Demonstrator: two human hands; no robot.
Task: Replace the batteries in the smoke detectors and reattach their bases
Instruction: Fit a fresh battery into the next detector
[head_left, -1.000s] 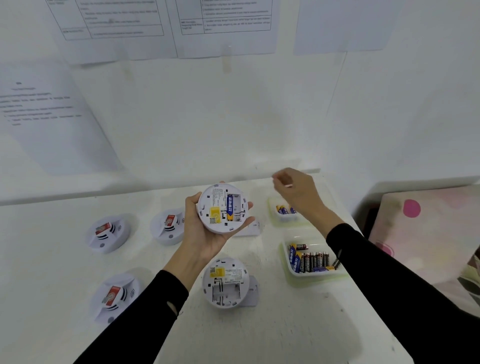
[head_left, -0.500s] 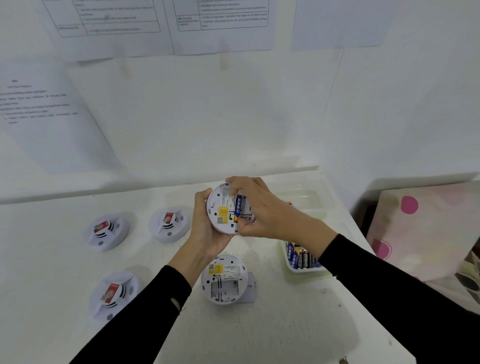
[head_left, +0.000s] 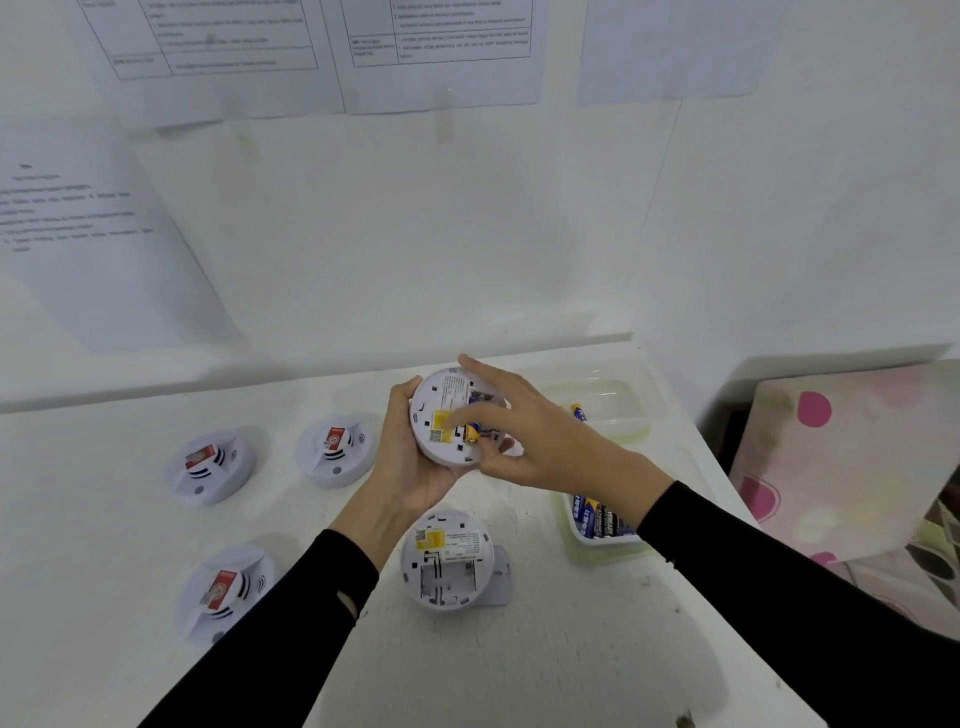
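Nearest, an opened smoke detector lies back-up on the table. Above it, the left hand has its grip curled round a second detector, held clear of the table, while the right hand presses a battery into it with straight fingers.

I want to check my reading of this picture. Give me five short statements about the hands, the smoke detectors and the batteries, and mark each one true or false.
1. The left hand holds a smoke detector with its back facing up. True.
2. The second detector, lying on the table, has batteries inside. False: its battery compartment is empty.
3. Three detectors with red stickers lie on the table's left side. True.
4. The tray of batteries stands at the left. False: it stands at the right, partly under the right forearm.
5. The right hand rests flat on the table. False: its fingers lie over the held detector.
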